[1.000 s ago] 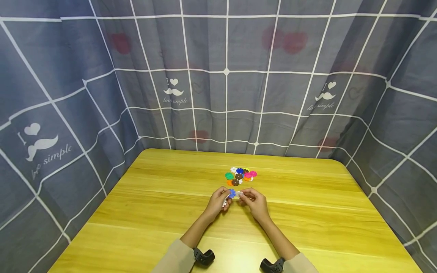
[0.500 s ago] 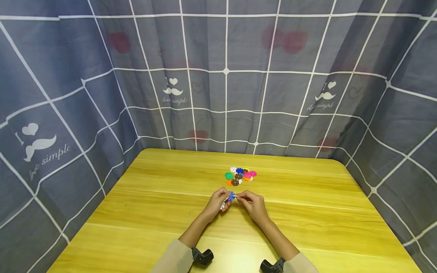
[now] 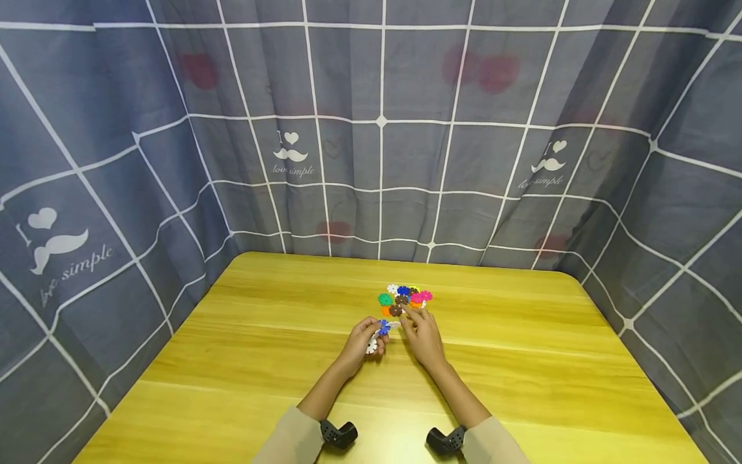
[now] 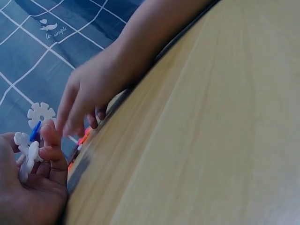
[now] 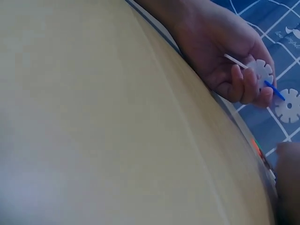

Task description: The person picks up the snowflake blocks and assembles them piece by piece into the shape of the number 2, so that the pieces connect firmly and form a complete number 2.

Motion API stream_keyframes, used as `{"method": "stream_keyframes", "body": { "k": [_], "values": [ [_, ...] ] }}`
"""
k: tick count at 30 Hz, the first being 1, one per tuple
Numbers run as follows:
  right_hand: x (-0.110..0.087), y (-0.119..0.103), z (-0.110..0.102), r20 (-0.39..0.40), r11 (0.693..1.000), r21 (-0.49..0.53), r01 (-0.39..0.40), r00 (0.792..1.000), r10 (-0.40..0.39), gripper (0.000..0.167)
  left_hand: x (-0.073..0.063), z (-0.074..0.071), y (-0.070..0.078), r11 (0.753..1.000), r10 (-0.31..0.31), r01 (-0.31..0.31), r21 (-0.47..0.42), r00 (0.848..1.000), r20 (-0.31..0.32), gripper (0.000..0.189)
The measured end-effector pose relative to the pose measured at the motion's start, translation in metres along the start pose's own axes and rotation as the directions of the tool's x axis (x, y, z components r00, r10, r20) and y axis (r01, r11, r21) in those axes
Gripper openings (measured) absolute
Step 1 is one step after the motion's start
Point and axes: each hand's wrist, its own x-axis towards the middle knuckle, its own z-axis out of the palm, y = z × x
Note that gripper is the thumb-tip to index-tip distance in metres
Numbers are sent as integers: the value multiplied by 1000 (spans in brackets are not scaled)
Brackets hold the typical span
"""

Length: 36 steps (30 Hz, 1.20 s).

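Note:
My left hand (image 3: 358, 347) pinches a short chain of notched plastic snowflake discs joined edge to edge. In the head view the chain shows a blue disc (image 3: 383, 327) with a white disc (image 3: 371, 347) below it. At the chain's far end, another white disc (image 5: 288, 106) sticks out beyond the fingers in the right wrist view. My right hand (image 3: 426, 336) is off the chain, its fingers stretched over the near side of the loose pile, reaching the brown disc (image 3: 395, 310). Nothing shows between those fingers, which partly cover the pile.
Loose discs lie in a small heap on the wooden table (image 3: 278, 361): a green disc (image 3: 385, 299), a dark blue disc (image 3: 403, 291), a pink disc (image 3: 426, 296) and several others. A grey checked curtain (image 3: 348, 154) surrounds the table's back and sides.
The right hand attached a white disc to the blue one, let go, and moved forward to the pile. The left hand shifted slightly left, still holding the chain.

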Motion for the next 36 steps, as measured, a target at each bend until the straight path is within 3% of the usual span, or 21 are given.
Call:
{"method": "stream_keyframes", "body": {
  "k": [2, 5, 9, 14, 21, 25, 26, 28, 30, 33, 36],
  "values": [
    [4, 2, 2, 68, 988, -148, 36, 997, -26, 30, 0, 2, 4, 1000, -5, 5, -4, 1000, 12, 18],
    [5, 3, 4, 88, 963, -253, 90, 994, -69, 24, -3, 5, 11, 1000, -11, 11, 11, 999, 35, 18],
    [0, 1, 2, 33, 964, -259, 58, 998, -51, 21, -7, 9, 16, 1000, -8, 8, 13, 999, 39, 18],
    [-3, -1, 1, 21, 961, -275, 0, 1000, 6, 33, -5, 7, 8, 1000, 1, -1, 1, 1000, 18, 17],
    [-8, -1, -7, 42, 988, -145, -50, 997, 57, 30, 1, 4, -6, 999, 23, -23, 47, 1000, -11, 20],
    [-12, -3, -12, 74, 987, 87, -139, 988, 132, 26, 2, 4, -5, 998, 33, -32, 50, 999, -17, 20],
    [-12, -7, -17, 93, 968, 177, -178, 982, 164, 25, 2, 4, -3, 998, 33, -32, 50, 999, -18, 20],
    [-12, -9, -22, 144, 882, 393, -262, 964, 223, 24, -1, 6, 4, 998, 27, -26, 50, 1000, -16, 19],
    [-13, -10, -27, 189, 749, 568, -341, 940, 284, 26, -5, 8, 10, 998, 24, -23, 53, 1000, -14, 18],
    [-16, -6, -29, 249, 577, 709, -405, 910, 332, 30, -11, 11, 19, 998, 21, -21, 63, 1000, -11, 18],
    [-19, -5, -29, 277, 523, 741, -421, 901, 334, 30, -12, 11, 20, 997, 26, -25, 79, 1000, -16, 19]
  ]
}}
